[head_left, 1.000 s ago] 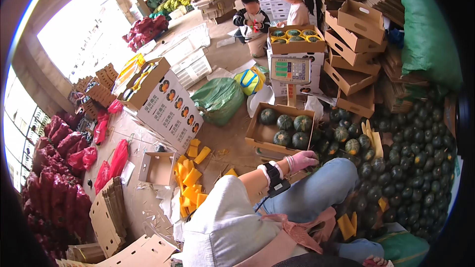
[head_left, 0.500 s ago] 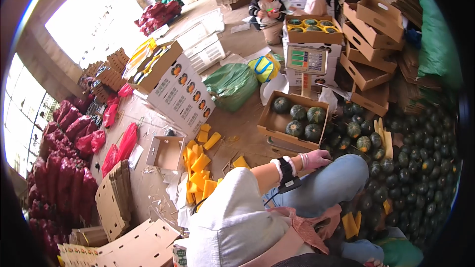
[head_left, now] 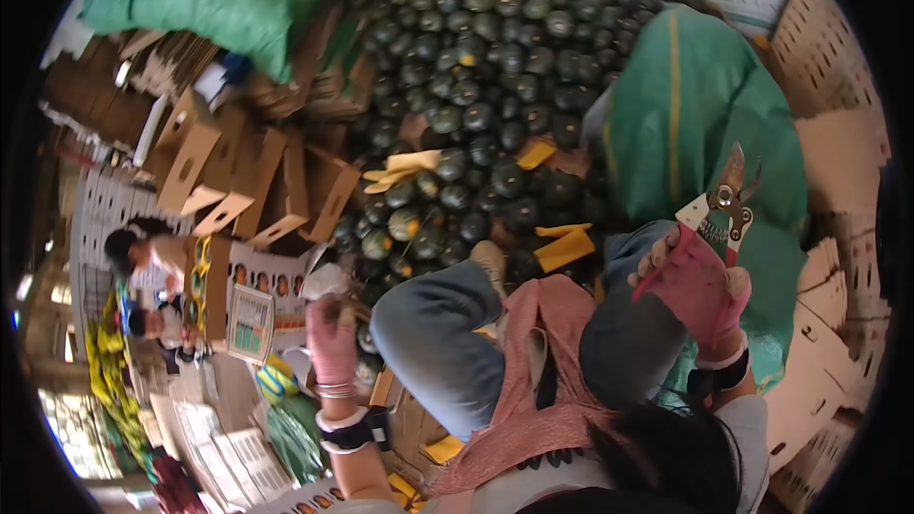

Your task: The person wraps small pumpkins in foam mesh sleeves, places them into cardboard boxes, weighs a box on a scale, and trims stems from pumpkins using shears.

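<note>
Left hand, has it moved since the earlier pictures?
Yes, the left hand appears nearer the scale display in view; earlier it showed at the left knee, now clear of it.

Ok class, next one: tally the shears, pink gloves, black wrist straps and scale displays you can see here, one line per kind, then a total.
Shears: 1
Pink gloves: 2
Black wrist straps: 2
Scale display: 1
Total: 6
</note>
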Available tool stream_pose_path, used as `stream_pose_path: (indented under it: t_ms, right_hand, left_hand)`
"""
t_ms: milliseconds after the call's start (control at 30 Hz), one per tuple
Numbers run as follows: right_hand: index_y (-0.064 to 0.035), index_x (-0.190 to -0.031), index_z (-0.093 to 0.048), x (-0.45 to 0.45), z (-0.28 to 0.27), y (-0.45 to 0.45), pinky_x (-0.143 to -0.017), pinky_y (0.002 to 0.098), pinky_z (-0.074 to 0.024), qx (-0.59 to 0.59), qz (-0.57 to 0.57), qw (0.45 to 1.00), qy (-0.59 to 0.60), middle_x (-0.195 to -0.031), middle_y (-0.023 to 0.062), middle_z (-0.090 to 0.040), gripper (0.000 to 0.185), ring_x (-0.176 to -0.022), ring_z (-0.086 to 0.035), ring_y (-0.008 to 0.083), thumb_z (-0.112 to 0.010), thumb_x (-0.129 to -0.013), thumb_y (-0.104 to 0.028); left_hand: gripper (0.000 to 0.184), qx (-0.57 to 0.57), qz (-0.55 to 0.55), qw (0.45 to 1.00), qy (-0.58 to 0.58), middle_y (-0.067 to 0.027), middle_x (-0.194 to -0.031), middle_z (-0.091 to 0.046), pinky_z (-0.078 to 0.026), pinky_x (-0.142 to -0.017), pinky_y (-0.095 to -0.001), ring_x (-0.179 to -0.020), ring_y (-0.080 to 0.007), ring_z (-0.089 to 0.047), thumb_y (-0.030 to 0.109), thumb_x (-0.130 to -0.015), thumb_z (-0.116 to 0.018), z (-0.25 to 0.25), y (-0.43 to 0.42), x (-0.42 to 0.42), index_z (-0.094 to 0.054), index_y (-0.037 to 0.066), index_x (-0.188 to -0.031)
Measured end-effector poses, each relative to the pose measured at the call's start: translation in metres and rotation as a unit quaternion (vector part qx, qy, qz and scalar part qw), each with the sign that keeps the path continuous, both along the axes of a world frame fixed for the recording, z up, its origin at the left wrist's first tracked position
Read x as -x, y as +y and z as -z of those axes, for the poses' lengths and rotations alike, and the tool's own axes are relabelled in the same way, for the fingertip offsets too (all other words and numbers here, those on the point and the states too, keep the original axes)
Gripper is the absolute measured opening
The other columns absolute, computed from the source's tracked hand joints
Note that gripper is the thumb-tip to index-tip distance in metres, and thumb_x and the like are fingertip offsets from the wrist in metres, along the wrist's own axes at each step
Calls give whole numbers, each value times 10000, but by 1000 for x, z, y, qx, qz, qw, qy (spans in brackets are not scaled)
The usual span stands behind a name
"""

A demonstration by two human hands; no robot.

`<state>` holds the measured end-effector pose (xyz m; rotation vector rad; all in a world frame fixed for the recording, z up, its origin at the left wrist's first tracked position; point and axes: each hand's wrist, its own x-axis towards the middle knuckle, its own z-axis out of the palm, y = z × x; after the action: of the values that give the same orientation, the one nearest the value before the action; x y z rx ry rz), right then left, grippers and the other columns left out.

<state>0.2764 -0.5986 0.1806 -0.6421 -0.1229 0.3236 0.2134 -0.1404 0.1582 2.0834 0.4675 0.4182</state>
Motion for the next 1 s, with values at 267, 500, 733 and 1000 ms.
stream_pose_path:
  t_ms: [267,500,733,1000]
  right_hand:
    - [-98,-771,-317,20,0,-48,-563,387,-360,38,58,994,88,-611,40,-330,412,-524,-353,220,-660,-715,-321]
    - [-66,-899,-434,-13,0,-56,-567,415,-348,-187,-43,975,109,-625,63,-421,477,-497,-408,238,-648,-784,-476]
    - [-80,-990,-411,-54,52,-67,-667,409,-351,-314,-35,948,43,-831,66,-486,493,-740,-473,242,-627,-810,-485]
    - [-84,-981,-419,-91,100,-48,-699,410,-347,-201,162,950,176,-842,62,-487,493,-755,-473,241,-637,-800,-487]
  left_hand:
    - [362,-172,373,908,88,-149,-1060,-605,-480,-860,-338,-955,-267,-612,196,-832,-658,-66,-98,-203,-578,13,-1134]
    - [433,-203,646,704,214,-160,-1088,-602,-465,-896,-380,-1060,-300,-580,338,-856,-645,51,-207,-353,-557,86,-1197]
    - [635,-420,494,713,266,-241,-1170,-533,-453,-912,-452,-1073,-402,-543,424,-759,-652,190,-215,-502,-459,155,-1301]
    - [838,-178,65,980,68,-278,-1164,-477,-467,-898,-469,-1032,-433,-535,293,-579,-796,281,-227,-664,-401,143,-1303]
